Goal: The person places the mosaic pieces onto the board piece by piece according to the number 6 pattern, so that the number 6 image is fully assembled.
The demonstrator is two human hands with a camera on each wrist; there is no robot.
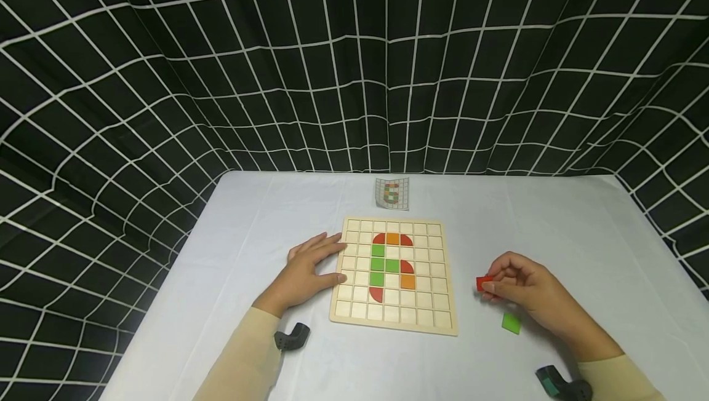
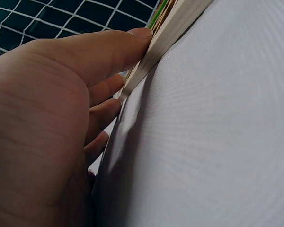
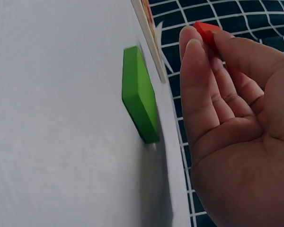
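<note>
A wooden grid board [image 1: 437, 315] lies on the table, with red, orange and green pieces set in some of its squares. My left hand [image 1: 301, 275] rests at the board's left edge, fingers spread and fairly straight; the left wrist view shows the thumb [image 2: 118, 47] touching the board's side [image 2: 156, 52]. To the right of the board, my right hand [image 1: 523, 284] pinches a red block [image 1: 483, 283] between thumb and fingers, above the table. In the right wrist view part of that red block [image 3: 207, 32] is covered by the fingertips. A green block [image 1: 511, 323] lies on the table below this hand.
Behind the board lies a small printed sheet [image 1: 392, 194] with a coloured grid pattern. A white cloth [image 1: 266, 216] covers the table. Black curtains [image 1: 365, 69] with white grid lines stand around it. Dark devices are worn at the left wrist [image 1: 292, 337] and right wrist [image 1: 562, 384].
</note>
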